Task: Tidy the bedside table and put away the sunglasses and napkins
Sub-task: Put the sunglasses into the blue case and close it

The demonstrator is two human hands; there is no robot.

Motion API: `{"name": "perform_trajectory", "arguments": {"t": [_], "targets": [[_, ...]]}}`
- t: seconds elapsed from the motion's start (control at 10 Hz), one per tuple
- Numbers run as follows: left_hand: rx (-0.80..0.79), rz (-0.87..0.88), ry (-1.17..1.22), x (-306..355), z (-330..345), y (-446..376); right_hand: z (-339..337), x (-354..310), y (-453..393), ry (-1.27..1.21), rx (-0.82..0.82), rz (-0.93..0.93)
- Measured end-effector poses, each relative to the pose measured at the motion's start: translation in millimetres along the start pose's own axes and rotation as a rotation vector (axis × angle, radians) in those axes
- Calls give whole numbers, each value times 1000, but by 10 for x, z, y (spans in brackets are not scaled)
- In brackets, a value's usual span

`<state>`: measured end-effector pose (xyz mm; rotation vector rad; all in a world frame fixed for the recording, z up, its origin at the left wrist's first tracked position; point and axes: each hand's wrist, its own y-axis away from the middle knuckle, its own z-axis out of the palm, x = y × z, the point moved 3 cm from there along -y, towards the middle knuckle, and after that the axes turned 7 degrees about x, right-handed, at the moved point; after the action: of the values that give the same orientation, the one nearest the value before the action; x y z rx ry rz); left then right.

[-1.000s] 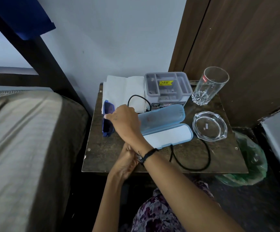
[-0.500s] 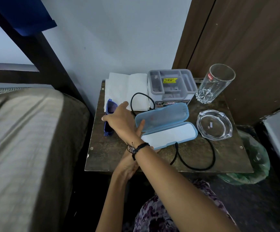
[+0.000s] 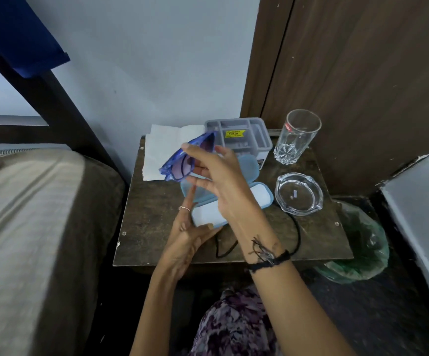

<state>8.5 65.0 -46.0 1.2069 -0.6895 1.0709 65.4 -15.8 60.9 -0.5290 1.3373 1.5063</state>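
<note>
Now my right hand (image 3: 223,181) pinches the blue plastic sunglasses (image 3: 185,160) above the open pale-blue hard case (image 3: 257,194), which my left hand (image 3: 190,235) steadies on the table (image 3: 156,232), so next I lower them in.

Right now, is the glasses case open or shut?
Open. The glasses case lies on the bedside table with its lid tilted back and its white lining showing; nothing visible inside it.

A single head-worn view is given, aimed forward and steeply down at close range. The right hand (image 3: 223,186) is seen mid-frame above the table (image 3: 156,227), the wall beyond it, the bed (image 3: 28,227) left of it.
</note>
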Motion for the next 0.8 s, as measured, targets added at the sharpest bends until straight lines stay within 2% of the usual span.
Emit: {"name": "perform_trajectory", "arguments": {"t": [0.1,0.2,0.5,0.6,0.8], "targets": [[-101,104,111,127,120,52,-367,-138,140,-91,94,-54],[-88,119,157,109,184,47,-709,-137,262,-104,215,-121],[-116,237,75,93,502,118,-904,188,298,169,556,-249],[-126,286,-11,136,535,138,-934,176,302,256,613,-251],[-127,296,20,194,608,111,-922,121,289,501,662,-326]]}}
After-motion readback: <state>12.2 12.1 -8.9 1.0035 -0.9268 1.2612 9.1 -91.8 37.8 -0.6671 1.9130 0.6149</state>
